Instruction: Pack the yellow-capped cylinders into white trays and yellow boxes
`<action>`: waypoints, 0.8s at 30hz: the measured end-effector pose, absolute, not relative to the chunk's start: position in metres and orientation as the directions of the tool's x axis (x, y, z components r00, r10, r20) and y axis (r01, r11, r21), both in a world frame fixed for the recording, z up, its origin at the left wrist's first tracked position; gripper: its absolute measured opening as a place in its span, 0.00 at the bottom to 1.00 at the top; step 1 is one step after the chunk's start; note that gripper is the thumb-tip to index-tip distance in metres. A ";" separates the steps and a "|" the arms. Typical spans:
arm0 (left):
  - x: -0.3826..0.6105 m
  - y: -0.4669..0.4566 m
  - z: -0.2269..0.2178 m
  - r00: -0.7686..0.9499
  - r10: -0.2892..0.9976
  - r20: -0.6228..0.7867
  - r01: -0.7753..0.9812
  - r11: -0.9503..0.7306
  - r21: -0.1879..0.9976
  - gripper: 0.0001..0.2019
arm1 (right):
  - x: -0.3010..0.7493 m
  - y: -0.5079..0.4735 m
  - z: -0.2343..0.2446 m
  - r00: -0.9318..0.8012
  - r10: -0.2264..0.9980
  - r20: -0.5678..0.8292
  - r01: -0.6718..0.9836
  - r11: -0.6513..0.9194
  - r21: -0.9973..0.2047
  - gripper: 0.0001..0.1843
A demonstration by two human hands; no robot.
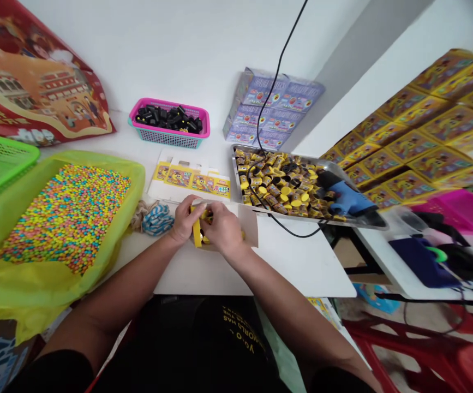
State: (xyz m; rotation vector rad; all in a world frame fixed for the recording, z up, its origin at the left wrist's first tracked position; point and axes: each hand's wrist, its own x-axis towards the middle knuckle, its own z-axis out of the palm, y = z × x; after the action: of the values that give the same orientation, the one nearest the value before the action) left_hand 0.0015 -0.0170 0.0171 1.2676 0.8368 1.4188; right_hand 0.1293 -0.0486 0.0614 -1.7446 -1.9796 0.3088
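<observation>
Left hand (184,219) pinching yellow carton (197,234) by side panel; right hand (225,226) curled over carton's mouth, whether pinching small cups (205,239), cannot tell from where I stand. Carton between hands. Likely thin card: light, creases easily; hold at folded edges. Cups likely light, smooth, slippery; take by sides. More in metal tray (235,172), right of grip.

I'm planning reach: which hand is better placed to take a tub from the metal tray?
Likely the right hand: though over the box, it's nearer the metal tray; the left hand grips the box's side.
</observation>
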 end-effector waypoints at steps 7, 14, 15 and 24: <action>0.001 -0.015 0.015 0.058 0.972 0.229 -0.221 -0.211 0.952 0.22 | 0.142 -0.049 0.067 -0.125 0.975 0.183 0.687 0.218 -0.693 0.10; 0.003 -0.015 0.016 0.035 0.970 0.239 -0.201 -0.228 0.953 0.21 | 0.172 -0.049 0.068 -0.034 0.998 -0.056 0.506 -0.031 -0.862 0.21; 0.003 -0.015 0.016 0.036 0.970 0.241 -0.207 -0.229 0.951 0.21 | 0.171 -0.049 0.067 -0.019 1.000 -0.009 0.568 0.003 -0.823 0.24; 0.004 -0.018 0.013 0.012 0.964 0.267 -0.196 -0.260 0.945 0.20 | 0.153 -0.056 0.059 -0.046 0.945 0.323 0.833 0.214 -0.510 0.12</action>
State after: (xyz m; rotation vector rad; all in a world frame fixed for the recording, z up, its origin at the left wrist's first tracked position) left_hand 0.0036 -0.0178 0.0132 1.2685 0.8966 1.4582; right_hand 0.1531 -0.0557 0.0588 -1.6418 -1.8993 0.2436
